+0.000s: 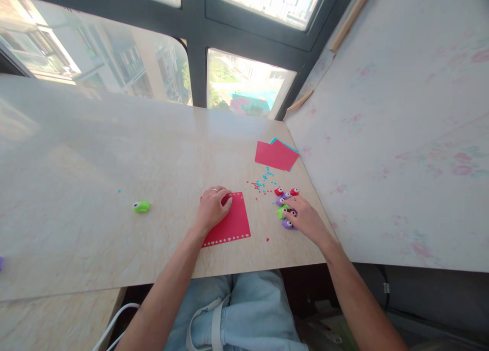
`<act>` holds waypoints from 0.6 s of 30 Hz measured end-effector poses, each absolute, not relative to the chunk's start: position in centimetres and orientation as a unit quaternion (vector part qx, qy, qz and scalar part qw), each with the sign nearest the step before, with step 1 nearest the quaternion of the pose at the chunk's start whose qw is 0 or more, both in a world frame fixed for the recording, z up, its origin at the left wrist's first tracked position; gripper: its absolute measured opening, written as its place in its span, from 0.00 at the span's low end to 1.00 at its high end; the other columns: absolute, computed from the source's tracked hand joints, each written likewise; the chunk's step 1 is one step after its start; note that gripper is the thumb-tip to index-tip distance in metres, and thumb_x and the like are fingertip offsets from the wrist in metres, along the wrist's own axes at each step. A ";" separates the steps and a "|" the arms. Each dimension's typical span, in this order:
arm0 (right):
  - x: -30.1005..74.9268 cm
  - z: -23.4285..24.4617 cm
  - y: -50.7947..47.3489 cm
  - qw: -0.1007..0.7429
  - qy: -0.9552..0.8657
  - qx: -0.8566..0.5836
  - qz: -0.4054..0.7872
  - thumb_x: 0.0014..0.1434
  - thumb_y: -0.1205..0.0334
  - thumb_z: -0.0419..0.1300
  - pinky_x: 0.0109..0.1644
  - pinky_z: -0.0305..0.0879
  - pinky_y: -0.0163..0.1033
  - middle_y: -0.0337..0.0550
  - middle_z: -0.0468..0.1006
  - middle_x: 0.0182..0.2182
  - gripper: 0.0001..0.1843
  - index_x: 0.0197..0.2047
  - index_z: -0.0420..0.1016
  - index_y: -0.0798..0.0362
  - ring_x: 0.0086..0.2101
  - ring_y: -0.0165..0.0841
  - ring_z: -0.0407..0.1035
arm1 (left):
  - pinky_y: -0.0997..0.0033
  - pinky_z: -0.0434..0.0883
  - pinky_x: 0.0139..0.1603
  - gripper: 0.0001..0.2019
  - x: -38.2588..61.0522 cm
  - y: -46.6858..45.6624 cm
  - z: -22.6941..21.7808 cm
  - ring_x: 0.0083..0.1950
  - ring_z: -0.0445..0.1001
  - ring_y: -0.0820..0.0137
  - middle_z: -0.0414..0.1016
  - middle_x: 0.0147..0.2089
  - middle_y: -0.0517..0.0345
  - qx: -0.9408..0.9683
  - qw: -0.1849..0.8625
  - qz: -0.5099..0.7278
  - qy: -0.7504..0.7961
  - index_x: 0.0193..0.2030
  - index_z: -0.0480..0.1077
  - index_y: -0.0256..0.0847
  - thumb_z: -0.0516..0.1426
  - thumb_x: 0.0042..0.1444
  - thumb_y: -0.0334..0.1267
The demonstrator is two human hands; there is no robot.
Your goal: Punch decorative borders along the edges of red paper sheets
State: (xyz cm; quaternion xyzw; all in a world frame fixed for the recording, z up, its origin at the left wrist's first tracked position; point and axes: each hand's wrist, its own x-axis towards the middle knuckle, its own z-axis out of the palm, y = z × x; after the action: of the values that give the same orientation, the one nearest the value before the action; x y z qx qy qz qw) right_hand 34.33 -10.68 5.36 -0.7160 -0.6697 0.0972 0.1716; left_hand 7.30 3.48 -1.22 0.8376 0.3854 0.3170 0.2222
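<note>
A sheet of red paper (234, 219) lies on the table with small punched holes along its top and bottom edges. My left hand (214, 207) rests on its upper left part, fingers bent and thumb apart, covering that corner. To the right sits a cluster of small craft punches with eyes: green (281, 213), purple (287, 224) and red (294, 191) ones. Over this cluster is my right hand (304, 217), its thumb and forefinger apart around the green punch. Whether the fingertips touch it is hard to see.
Red and blue paper sheets (275, 155) are stacked near the wall. Red and blue punched bits (263, 180) lie scattered in front. Farther left is another green punch (141, 207). A floral wall (401, 137) bounds the table's right side, and a window frame (198, 55) stands behind.
</note>
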 end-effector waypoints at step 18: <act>30.9 4.3 -10.4 0.069 -0.684 -0.726 -0.014 0.59 0.69 0.62 0.50 0.71 0.49 0.52 0.83 0.43 0.13 0.47 0.80 0.55 0.44 0.45 0.75 | 0.55 0.67 0.53 0.06 7.2 3.1 -0.6 0.47 0.71 0.60 0.80 0.41 0.53 0.844 0.223 0.304 0.382 0.39 0.76 0.42 0.57 0.59 0.35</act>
State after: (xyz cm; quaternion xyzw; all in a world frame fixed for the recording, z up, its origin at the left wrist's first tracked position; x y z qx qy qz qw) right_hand 30.85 -10.45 4.33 -0.7257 -0.6844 -0.0137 0.0688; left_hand 7.19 3.10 -0.57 0.8437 0.3821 0.3042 0.2230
